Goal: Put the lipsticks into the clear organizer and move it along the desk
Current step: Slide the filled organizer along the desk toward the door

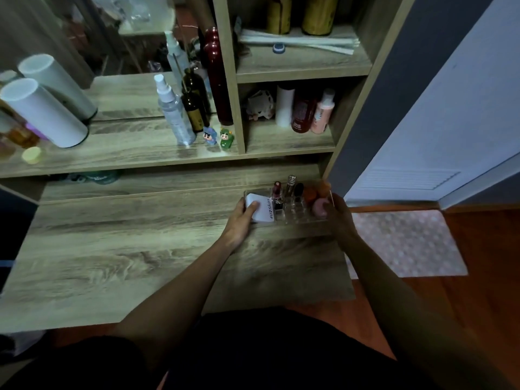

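The clear organizer (295, 213) stands on the wooden desk (126, 249) near its far right corner. A dark red lipstick (277, 190), a silver-capped lipstick (290, 185) and a black one (298, 190) stand upright in its slots. A white tube (263, 208) lies in its left part, and orange and pink sponges (318, 197) fill the right part. My left hand (242, 220) grips the organizer's left end, thumb on the white tube. My right hand (339, 218) grips its right end.
Above the desk a shelf (112, 159) carries white cylinders, a spray bottle (174, 114), brown bottles and two small figurines (218, 137). Cubbies at the right hold bottles (309, 111). The desk's right edge drops to a wooden floor with a dotted mat (408, 243).
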